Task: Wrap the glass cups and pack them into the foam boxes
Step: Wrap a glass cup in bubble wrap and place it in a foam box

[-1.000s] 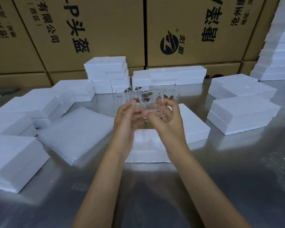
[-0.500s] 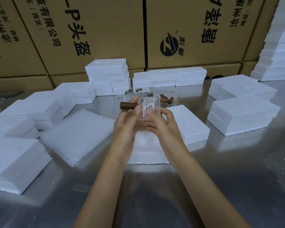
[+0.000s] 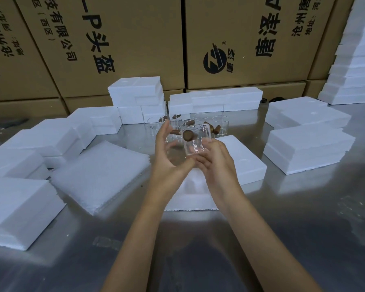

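Currently right hand [image 3: 216,163] pinches 1 glass cup [image 3: 196,141] above near foam box [image 3: 195,192], handle toward viewer; left hand [image 3: 169,157] spread alongside, likely steadying for wrapping.

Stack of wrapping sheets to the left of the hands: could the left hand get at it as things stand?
Probably yes. The stack of wrapping sheets lies uncovered beside the left hand, which looks open and empty, while the right hand holds the glass cup.

The glass cup [image 3: 196,140] has turned (apparently), its brown handle [image 3: 189,135] now facing the camera.
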`<state>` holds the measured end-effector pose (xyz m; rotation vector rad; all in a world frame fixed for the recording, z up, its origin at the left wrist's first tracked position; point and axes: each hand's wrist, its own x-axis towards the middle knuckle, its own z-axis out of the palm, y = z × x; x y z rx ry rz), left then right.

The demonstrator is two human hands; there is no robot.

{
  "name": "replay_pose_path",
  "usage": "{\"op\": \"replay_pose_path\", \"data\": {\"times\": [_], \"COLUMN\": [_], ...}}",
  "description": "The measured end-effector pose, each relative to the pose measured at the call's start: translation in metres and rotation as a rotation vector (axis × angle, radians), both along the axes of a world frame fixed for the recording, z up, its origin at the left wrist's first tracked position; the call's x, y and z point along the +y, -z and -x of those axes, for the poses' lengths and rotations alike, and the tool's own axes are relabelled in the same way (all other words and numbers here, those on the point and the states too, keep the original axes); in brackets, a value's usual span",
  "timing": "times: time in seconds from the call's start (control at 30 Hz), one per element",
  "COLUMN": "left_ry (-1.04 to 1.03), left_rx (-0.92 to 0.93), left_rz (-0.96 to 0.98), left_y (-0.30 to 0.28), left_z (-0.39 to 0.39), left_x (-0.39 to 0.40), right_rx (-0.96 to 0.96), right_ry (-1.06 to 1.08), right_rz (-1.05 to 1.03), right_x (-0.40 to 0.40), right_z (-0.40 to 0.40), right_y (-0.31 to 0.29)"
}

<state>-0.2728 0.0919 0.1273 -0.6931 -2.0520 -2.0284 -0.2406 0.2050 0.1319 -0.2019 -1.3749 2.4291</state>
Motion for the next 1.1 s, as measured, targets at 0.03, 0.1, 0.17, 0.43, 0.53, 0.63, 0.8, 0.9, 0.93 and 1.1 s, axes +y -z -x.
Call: {"op": "replay_pose_path", "data": {"times": [0.03, 0.1, 0.17, 0.43, 0.53, 0.63, 0.8, 0.9, 0.93, 1.1], "left_ry": [-0.016, -0.010, 0.026, -0.208, -0.215, -0.231, -0.225, -0.205, -0.214, -0.281], "left_rx": [0.019, 0.021, 0.012, 0.181, 0.248, 0.362, 0.327, 0.242, 0.230, 0.226], "left_rz": [0.053, 0.069, 0.007, 0.118, 0.191, 0.310, 0.418, 0.412, 0.400, 0.354], "left_y": [0.001, 0.003, 0.005, 0.008, 0.012, 0.015, 0.016, 0.018, 0.019, 0.024], "left_z": [0.000, -0.001, -0.001, 0.003, 0.007, 0.008, 0.009, 0.009, 0.010, 0.018], "left_x": [0.001, 0.004, 0.006, 0.006, 0.002, 0.000, 0.001, 0.000, 0.000, -0.006], "right_rx": [-0.016, -0.007, 0.031, 0.036, 0.068, 0.080, 0.064, 0.113, 0.127, 0.154], "right_ry": [-0.047, -0.163, -0.280, 0.010, 0.135, 0.212, 0.162, 0.143, 0.131, 0.031], "right_rz": [0.050, 0.138, 0.181, -0.048, -0.262, -0.408, -0.326, -0.282, -0.277, -0.309], "right_x": [0.001, 0.001, 0.002, 0.009, 0.020, 0.025, 0.033, 0.035, 0.035, 0.033], "right_z": [-0.001, -0.002, -0.003, 0.005, 0.004, 0.002, 0.003, 0.001, 0.000, 0.000], "right_y": [-0.001, -0.003, -0.004, -0.002, -0.003, 0.001, 0.006, 0.006, 0.006, 0.006]}}
